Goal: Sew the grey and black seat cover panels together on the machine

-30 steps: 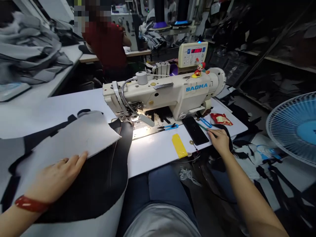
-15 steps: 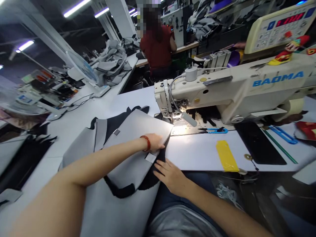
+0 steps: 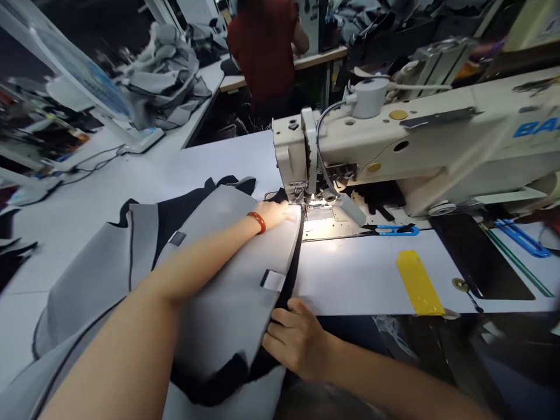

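Observation:
A grey and black fabric piece [image 3: 219,274] lies on the white table [image 3: 359,274] left of a cream sewing machine [image 3: 420,146]. My left hand [image 3: 275,213], with a red bracelet at the wrist, rests flat on the far corner of the grey fabric, fingers stretched toward the lit needle area [image 3: 312,201]. My right hand [image 3: 295,338] is at the table's near edge, fingers curled around the black edge of the fabric.
Blue thread snips [image 3: 396,230], a yellow tag [image 3: 419,283], a black phone [image 3: 479,256] and a blue tool [image 3: 522,239] lie right of the needle. A person in red [image 3: 262,46] stands at the back. Grey fabric heap [image 3: 161,87] and a fan [image 3: 79,76] are far left.
My left hand slid along the grey fabric toward the needle. My right hand went from lying open on the fabric edge to gripping it. The view moved closer to the machine.

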A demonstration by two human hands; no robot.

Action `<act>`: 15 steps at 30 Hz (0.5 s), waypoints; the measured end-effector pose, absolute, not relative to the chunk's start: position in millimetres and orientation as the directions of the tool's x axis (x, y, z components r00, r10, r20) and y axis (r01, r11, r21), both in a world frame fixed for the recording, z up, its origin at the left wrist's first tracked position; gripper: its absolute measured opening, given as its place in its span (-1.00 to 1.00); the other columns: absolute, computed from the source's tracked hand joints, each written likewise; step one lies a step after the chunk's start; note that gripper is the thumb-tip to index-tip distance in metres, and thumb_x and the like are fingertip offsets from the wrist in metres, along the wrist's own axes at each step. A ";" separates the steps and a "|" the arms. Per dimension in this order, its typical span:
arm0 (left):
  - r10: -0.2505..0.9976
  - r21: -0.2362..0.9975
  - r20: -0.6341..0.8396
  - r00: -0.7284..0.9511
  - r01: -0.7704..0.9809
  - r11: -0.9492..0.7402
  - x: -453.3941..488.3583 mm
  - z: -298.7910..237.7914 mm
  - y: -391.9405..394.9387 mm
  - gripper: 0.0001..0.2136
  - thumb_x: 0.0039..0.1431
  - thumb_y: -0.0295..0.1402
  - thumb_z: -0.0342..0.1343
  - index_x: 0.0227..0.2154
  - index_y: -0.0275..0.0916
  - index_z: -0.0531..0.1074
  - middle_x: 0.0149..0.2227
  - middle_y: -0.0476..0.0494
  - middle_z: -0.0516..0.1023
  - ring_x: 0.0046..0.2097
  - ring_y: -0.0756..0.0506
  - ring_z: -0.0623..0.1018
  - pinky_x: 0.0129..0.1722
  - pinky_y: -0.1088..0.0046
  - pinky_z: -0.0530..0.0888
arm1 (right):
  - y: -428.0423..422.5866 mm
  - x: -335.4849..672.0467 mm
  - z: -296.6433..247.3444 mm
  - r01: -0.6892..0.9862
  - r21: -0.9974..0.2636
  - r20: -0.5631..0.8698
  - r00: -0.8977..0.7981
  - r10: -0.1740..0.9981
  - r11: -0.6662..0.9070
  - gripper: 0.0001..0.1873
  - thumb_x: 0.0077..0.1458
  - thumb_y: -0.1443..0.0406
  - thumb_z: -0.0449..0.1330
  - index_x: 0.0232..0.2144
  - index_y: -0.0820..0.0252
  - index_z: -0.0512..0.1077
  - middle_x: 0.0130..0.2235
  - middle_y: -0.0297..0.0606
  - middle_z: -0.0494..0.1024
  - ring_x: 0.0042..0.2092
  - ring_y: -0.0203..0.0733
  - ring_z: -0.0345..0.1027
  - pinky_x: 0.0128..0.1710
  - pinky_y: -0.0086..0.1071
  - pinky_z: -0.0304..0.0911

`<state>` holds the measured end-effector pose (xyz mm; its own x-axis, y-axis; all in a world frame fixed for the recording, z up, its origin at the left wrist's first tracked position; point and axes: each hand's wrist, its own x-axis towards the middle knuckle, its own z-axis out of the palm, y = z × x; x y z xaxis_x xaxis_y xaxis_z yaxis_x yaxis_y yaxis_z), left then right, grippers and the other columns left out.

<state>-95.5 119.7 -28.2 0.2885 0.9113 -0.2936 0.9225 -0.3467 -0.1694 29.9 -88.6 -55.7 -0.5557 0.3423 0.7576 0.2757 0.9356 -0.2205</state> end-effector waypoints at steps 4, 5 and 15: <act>0.945 -0.124 -0.142 0.293 0.942 -0.311 -95.0 -38.5 116.6 -0.63 0.25 -0.10 -0.14 -0.09 -0.25 0.35 -0.12 -0.28 0.48 -0.05 -0.25 0.45 -0.08 0.24 0.35 | -83.9 54.9 -59.9 0.318 -0.205 0.679 -0.635 0.369 0.925 -0.62 0.20 0.48 -0.15 -0.54 0.27 0.35 -0.50 -0.27 0.40 -0.28 -0.20 0.26 -0.28 -0.30 0.00; 0.946 -0.105 -0.078 0.314 0.941 -0.321 -96.3 -41.5 114.4 -0.67 0.26 -0.17 -0.14 -0.09 -0.25 0.36 -0.09 -0.28 0.46 -0.01 -0.24 0.42 -0.03 0.24 0.32 | -82.1 57.7 -62.5 0.373 -0.178 0.652 -0.648 0.394 0.910 -0.62 0.20 0.49 -0.16 -0.49 0.29 0.39 -0.43 -0.22 0.45 -0.20 -0.16 0.28 -0.24 -0.29 0.02; 0.866 0.086 -0.112 0.488 0.873 -0.481 -138.8 -41.0 108.2 -0.61 0.21 -0.28 -0.08 0.10 -0.10 0.28 -0.06 -0.13 0.50 -0.05 -0.12 0.47 -0.01 0.33 0.35 | -96.9 17.9 -64.4 0.334 -0.273 0.485 -0.762 0.429 0.902 -0.83 0.12 0.35 0.05 -0.31 0.20 0.44 -0.22 -0.11 0.55 -0.10 -0.05 0.37 -0.02 -0.17 0.15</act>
<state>-138.8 108.2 -41.0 0.4880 0.8657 -0.1119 0.8726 -0.4808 0.0858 17.9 -96.9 -64.4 -0.7619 0.4292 0.4851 0.3345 0.9021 -0.2728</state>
